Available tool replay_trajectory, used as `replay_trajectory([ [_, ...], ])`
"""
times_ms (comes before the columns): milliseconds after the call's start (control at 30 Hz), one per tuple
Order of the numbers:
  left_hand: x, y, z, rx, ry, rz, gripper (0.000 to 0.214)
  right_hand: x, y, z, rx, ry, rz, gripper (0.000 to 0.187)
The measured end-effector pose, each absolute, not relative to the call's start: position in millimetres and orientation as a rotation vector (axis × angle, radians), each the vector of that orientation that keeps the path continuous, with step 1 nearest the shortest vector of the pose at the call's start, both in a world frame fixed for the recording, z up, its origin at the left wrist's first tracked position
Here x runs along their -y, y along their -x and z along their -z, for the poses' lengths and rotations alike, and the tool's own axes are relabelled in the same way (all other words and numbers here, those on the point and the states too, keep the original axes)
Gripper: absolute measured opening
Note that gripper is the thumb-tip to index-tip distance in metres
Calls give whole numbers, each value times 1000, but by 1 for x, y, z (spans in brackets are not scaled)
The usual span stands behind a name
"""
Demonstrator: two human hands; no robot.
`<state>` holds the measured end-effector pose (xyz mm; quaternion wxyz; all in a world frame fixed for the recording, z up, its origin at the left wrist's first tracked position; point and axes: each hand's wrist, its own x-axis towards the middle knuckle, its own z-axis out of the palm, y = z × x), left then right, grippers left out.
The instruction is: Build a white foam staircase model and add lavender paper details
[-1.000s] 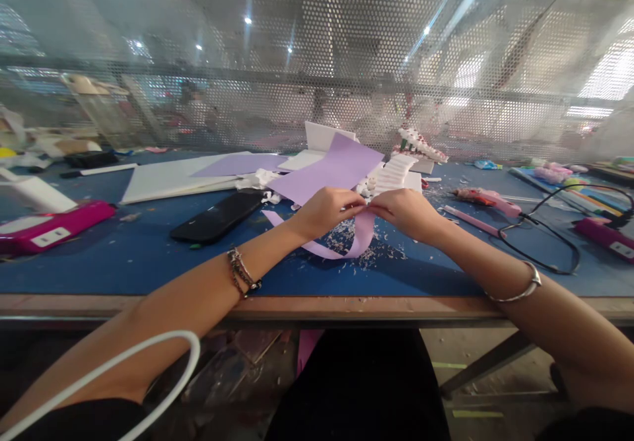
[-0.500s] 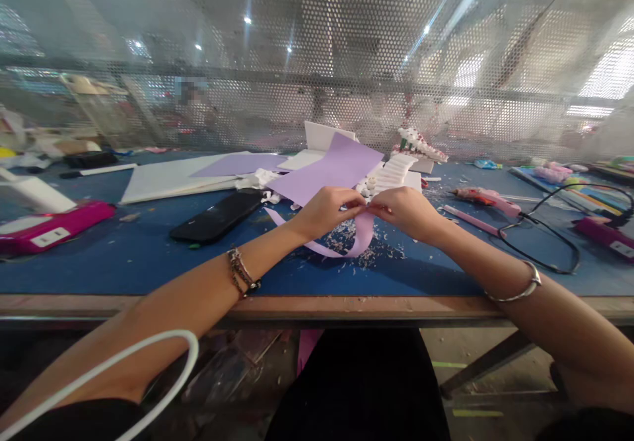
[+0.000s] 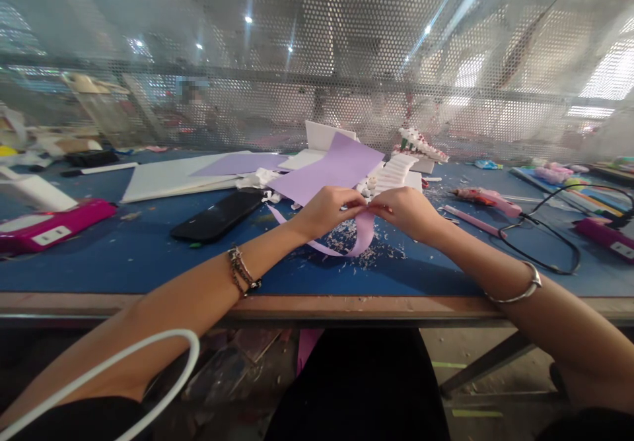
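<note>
Our left hand (image 3: 327,211) and right hand (image 3: 407,211) pinch the purple strip (image 3: 364,235), a glue gun (image 3: 495,201) at their three o'clock.

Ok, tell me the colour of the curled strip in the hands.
The curled strip is plain light purple; it shows best in the head view.

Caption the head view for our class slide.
Left hand and right hand pinch a purple strip above white scraps on a blue table.

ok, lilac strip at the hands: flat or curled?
Curled: below the right hand, the lilac strip bends round in a curve leftward.
</note>
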<state>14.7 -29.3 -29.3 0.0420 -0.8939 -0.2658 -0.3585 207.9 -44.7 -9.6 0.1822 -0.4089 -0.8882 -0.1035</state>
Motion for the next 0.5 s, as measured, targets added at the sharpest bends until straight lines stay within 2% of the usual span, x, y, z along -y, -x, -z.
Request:
replay_trajectory([
  [500,30,-14,30,843,2703,1025,26,47,-205,10,2537,1244,359,28],
])
